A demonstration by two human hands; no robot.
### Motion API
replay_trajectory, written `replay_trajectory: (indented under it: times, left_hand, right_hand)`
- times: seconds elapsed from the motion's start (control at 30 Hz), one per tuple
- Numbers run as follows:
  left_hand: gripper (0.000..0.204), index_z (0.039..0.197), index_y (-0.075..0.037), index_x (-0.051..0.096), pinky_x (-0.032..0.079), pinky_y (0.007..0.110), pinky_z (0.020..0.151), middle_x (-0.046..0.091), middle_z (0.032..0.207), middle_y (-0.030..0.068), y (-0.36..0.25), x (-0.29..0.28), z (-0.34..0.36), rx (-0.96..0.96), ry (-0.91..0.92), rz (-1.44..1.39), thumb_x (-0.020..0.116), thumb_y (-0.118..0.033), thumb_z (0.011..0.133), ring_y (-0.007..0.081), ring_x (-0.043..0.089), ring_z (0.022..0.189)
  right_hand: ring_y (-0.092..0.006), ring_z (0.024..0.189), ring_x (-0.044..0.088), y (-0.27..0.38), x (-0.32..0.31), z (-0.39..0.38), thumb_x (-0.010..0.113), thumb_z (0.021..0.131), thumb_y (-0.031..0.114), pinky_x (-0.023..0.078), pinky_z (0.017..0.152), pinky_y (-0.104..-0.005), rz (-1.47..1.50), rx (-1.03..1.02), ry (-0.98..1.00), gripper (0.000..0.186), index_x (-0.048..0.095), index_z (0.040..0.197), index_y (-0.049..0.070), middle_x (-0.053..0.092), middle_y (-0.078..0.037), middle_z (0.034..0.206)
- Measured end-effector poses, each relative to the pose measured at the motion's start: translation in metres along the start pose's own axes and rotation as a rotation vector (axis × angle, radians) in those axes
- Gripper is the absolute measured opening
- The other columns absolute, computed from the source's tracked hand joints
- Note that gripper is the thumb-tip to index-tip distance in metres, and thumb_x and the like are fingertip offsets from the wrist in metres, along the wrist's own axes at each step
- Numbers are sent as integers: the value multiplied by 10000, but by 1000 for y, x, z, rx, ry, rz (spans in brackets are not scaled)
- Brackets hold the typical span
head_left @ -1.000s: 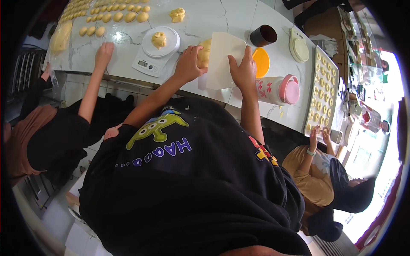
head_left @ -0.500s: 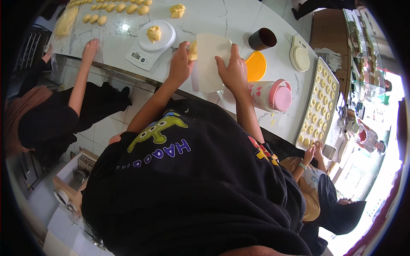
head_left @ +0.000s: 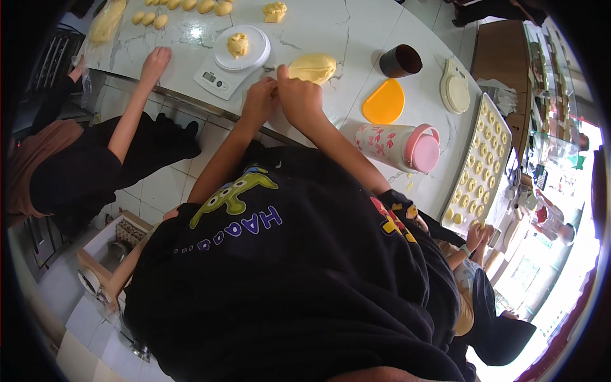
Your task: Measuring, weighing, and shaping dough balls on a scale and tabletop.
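Pale-yellow dough, plump, elongated and creased along its top, lies on the marble table just beyond both hands. Left hand and right hand meet, fingers curled; whether they grip anything, I cannot tell.

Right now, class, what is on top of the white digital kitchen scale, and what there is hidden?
On the scale, one rough lump of yellow dough rests on the round white platform. The dough's underside and the platform patch beneath it are covered.

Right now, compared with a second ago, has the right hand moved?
Yes: the right hand has moved left, away from the flat orange piece and toward the white scale.
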State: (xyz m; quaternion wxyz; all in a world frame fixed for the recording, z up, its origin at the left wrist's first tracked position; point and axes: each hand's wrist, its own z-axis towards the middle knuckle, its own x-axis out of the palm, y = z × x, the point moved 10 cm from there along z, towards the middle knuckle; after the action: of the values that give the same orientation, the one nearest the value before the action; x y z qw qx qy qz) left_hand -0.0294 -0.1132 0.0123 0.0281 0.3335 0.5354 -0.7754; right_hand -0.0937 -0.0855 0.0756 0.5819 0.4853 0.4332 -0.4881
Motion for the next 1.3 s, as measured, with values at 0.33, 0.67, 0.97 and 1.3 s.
replay_trajectory:
  times: [0.33,0.67,0.97,1.3]
  left_hand:
    - [273,1086,20,576,536,264,765,638,980,112,14,-91,36,-18,-333,-629,634,-82,840,149,628,886]
    - [323,1091,-101,617,475,325,770,585,1022,54,23,-106,65,212,-193,385,676,-127,774,219,585,918]
    - [442,1105,-74,536,365,437,941,482,1133,165,-34,-123,57,434,-406,176,708,-218,725,343,456,1067]
    - [435,1137,-94,522,438,393,884,477,1180,133,-65,-47,30,435,-20,-7,667,-116,727,303,494,1087]
  right_hand:
    - [-404,833,608,-86,16,-1,622,775,202,478,716,-470,406,358,137,515,368,1172,-5,622,-240,852]
    - [-438,831,588,-91,-14,-24,629,770,191,458,730,-487,452,534,-44,477,384,1135,7,612,-265,855]
    - [-448,914,568,-100,-28,-47,643,785,214,444,786,-478,479,673,-60,527,385,1167,-42,604,-282,935]
    - [-464,881,560,-98,-24,-40,640,790,214,439,753,-489,438,649,15,496,377,1146,-9,595,-290,906]
